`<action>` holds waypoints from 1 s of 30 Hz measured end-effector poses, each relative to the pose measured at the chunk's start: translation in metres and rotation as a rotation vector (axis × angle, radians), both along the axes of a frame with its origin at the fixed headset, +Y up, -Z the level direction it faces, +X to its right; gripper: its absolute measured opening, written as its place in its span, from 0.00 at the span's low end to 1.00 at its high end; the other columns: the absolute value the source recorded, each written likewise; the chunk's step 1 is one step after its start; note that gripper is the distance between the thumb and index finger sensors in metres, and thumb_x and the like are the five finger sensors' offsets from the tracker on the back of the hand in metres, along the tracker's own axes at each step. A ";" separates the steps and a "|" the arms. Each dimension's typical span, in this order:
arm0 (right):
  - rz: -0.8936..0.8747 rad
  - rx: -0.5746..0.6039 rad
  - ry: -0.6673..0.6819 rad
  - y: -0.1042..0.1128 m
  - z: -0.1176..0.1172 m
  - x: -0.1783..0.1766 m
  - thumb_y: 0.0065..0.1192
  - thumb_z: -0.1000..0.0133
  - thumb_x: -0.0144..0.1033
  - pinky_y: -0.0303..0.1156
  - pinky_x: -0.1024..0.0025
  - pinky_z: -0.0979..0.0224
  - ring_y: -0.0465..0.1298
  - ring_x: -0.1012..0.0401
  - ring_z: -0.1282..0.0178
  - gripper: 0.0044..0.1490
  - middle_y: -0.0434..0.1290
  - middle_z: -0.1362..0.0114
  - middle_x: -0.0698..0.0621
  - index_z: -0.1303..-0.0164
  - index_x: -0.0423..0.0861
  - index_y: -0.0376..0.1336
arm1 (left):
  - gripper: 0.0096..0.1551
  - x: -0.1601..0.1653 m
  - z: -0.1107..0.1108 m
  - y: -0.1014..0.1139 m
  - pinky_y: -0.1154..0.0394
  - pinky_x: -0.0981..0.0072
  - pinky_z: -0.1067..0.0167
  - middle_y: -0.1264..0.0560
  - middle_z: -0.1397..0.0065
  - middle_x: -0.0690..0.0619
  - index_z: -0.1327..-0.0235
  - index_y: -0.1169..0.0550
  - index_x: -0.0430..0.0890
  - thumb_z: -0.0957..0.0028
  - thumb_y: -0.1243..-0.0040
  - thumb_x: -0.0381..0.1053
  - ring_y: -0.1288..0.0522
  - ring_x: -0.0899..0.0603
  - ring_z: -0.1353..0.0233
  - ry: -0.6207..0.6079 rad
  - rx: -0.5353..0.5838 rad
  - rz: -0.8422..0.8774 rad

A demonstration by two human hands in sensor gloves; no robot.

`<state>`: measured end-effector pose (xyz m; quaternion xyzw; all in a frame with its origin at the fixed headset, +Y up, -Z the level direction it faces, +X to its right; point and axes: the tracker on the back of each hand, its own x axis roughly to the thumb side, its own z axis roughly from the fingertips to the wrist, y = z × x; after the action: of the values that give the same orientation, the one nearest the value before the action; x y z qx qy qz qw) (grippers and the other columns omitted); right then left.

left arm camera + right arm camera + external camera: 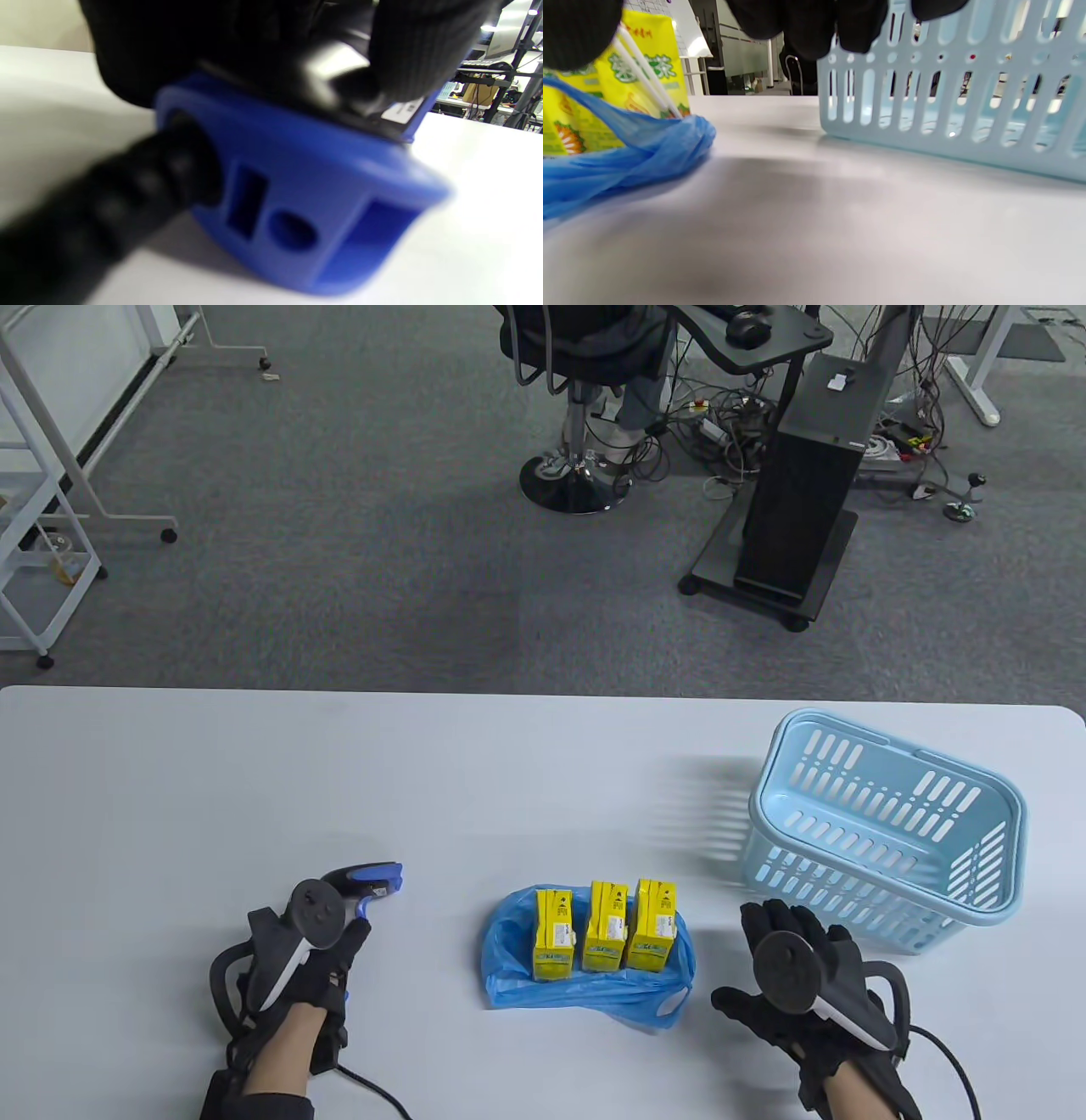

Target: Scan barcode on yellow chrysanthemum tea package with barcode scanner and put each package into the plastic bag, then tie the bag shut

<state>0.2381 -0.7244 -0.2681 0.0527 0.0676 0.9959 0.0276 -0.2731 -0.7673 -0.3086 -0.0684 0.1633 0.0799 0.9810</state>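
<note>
So starting on the left: the left hand (310, 954) is wrapped around the handle of the barcode scanner (372, 882), which is blue and black with its head pointing up and to the right across the table (254, 780). In the left wrist view the blue base of the scanner (305, 203) sits right down at the tabletop, with a thick black cable (106, 212) coming out of it toward the camera. It's pretty blurry there, so I can't tell if the base is actually touching the surface.

Moving to the middle, the blue plastic bag (509, 984) lies crumpled and open on the table, and three yellow chrysanthemum tea packages (604, 931) stand side by side in it, in a neat row, touching each other. From the right wrist view you can see a white straw (645, 76) on the side of the nearest package.

Then the right hand (797, 963) is just right of the bag, palm down, fingers loose and spread, not holding anything. Its fingertips (806, 29) hang just above the table between the bag and the basket.

Far right is a light blue slotted basket (976, 891), tilted a bit, just beyond the right hand.
</note>
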 end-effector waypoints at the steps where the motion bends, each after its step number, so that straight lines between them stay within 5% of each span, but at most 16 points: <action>1: 0.002 -0.004 0.002 -0.001 0.000 0.000 0.61 0.64 0.69 0.48 0.31 0.23 0.54 0.41 0.16 0.68 0.52 0.16 0.40 0.17 0.44 0.47 | 0.48 0.000 0.000 0.001 0.17 0.53 0.52 0.16 0.40 0.43 0.30 0.24 0.38 0.55 0.34 0.69 0.11 0.42 0.48 0.002 -0.002 0.000; 11: -0.054 -0.017 0.019 0.000 0.000 -0.008 0.59 0.63 0.70 0.48 0.31 0.22 0.54 0.42 0.16 0.67 0.52 0.16 0.40 0.17 0.45 0.48 | 0.47 0.027 0.006 0.042 0.19 0.48 0.49 0.20 0.35 0.42 0.27 0.26 0.42 0.54 0.36 0.70 0.13 0.39 0.43 -0.060 0.136 -0.120; 15: -0.100 -0.022 0.037 0.000 0.001 -0.014 0.57 0.63 0.71 0.50 0.33 0.22 0.56 0.42 0.17 0.62 0.55 0.17 0.41 0.21 0.46 0.57 | 0.42 0.064 0.008 0.054 0.25 0.41 0.39 0.28 0.24 0.40 0.24 0.27 0.51 0.51 0.37 0.67 0.21 0.35 0.30 -0.412 0.134 0.144; 18: -0.117 0.003 0.023 0.002 0.001 -0.016 0.55 0.63 0.72 0.52 0.35 0.22 0.59 0.43 0.19 0.56 0.60 0.20 0.42 0.32 0.46 0.66 | 0.37 0.100 0.011 0.054 0.31 0.34 0.35 0.37 0.18 0.37 0.25 0.26 0.54 0.49 0.34 0.62 0.32 0.30 0.22 -0.642 0.023 0.365; 24: -0.108 -0.069 -0.018 -0.007 0.000 -0.026 0.43 0.64 0.80 0.55 0.37 0.23 0.61 0.42 0.21 0.60 0.64 0.22 0.42 0.46 0.42 0.75 | 0.40 0.155 0.018 0.024 0.38 0.29 0.31 0.51 0.14 0.36 0.22 0.32 0.62 0.50 0.34 0.66 0.46 0.26 0.16 -0.781 -0.103 -0.014; 27: -0.088 -0.102 -0.028 -0.018 -0.004 -0.035 0.42 0.65 0.81 0.56 0.37 0.23 0.62 0.42 0.21 0.62 0.64 0.23 0.43 0.45 0.42 0.75 | 0.42 0.166 0.017 0.011 0.48 0.26 0.30 0.59 0.15 0.35 0.20 0.36 0.65 0.50 0.32 0.62 0.61 0.25 0.18 -0.803 -0.143 -0.106; 30: -0.033 -0.130 -0.049 -0.031 -0.011 -0.043 0.47 0.64 0.79 0.57 0.37 0.24 0.63 0.43 0.21 0.57 0.65 0.23 0.45 0.46 0.44 0.74 | 0.39 0.169 0.016 0.004 0.50 0.27 0.30 0.61 0.15 0.36 0.24 0.37 0.73 0.48 0.33 0.61 0.64 0.25 0.19 -0.792 -0.132 -0.136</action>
<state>0.1950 -0.7549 -0.2790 0.0275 0.1307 0.9898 0.0491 -0.1037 -0.7638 -0.2927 -0.1459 -0.2182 -0.0284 0.9645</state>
